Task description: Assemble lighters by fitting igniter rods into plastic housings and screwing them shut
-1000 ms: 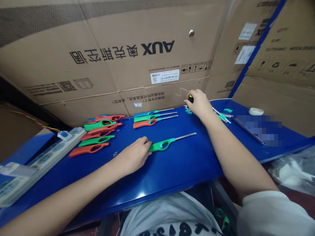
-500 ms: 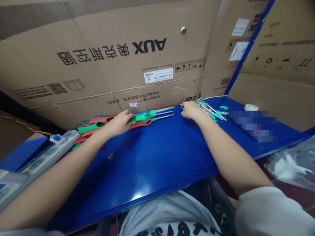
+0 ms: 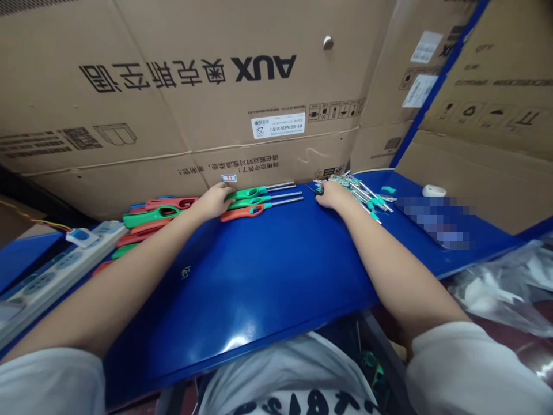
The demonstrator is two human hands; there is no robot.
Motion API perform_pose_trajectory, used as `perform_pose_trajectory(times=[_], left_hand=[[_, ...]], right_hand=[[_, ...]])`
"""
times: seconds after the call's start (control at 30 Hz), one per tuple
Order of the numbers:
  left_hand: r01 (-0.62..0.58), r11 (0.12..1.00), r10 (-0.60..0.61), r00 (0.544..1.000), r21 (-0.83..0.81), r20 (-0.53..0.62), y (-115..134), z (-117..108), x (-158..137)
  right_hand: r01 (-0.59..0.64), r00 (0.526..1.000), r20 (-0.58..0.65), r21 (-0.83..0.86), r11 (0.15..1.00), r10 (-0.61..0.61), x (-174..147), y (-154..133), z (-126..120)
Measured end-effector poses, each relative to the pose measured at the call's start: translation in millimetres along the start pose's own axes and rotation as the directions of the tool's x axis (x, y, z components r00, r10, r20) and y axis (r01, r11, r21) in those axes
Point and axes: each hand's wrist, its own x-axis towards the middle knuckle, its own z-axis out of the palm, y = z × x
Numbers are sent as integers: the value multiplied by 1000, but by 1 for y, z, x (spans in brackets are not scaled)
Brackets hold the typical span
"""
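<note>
My left hand (image 3: 215, 200) is closed around the butt end of a green gas lighter (image 3: 248, 193) near the cardboard wall. A second green lighter and an orange lighter (image 3: 243, 214) lie alongside it, their metal tubes pointing right. Left of that hand, several red, green and orange lighter bodies (image 3: 151, 217) are partly covered by my forearm. My right hand (image 3: 332, 195) is closed on a thin-shafted tool (image 3: 319, 189) with a dark handle, mostly hidden by the fingers. Just beyond it lies a pile of metal lighter tubes (image 3: 367, 195) with teal ends.
A blue table (image 3: 259, 276) carries everything. Cardboard (image 3: 173, 115) stands along its back and right side. A white power strip (image 3: 64, 271) lies at the left. A small white object (image 3: 434, 191) and a blurred flat item (image 3: 436, 222) are at the right, beside a plastic bag (image 3: 505, 288).
The view has shifted slightly. The green lighters by my left hand now lie spread side by side with the orange one. My right hand stays beside the tube pile, the tool's shaft showing more clearly.
</note>
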Motion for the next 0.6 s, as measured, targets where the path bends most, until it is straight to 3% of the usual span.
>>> perform_pose_trajectory(times=[0.23, 0.6], left_hand=[[8, 999, -10, 998, -32, -70, -1, 0, 1], [54, 998, -57, 996, -38, -70, 12, -5, -2]], right_hand=[[-70, 997, -26, 8, 998, 70, 2, 2, 1], [-90, 995, -33, -12, 996, 89, -2, 1, -4]])
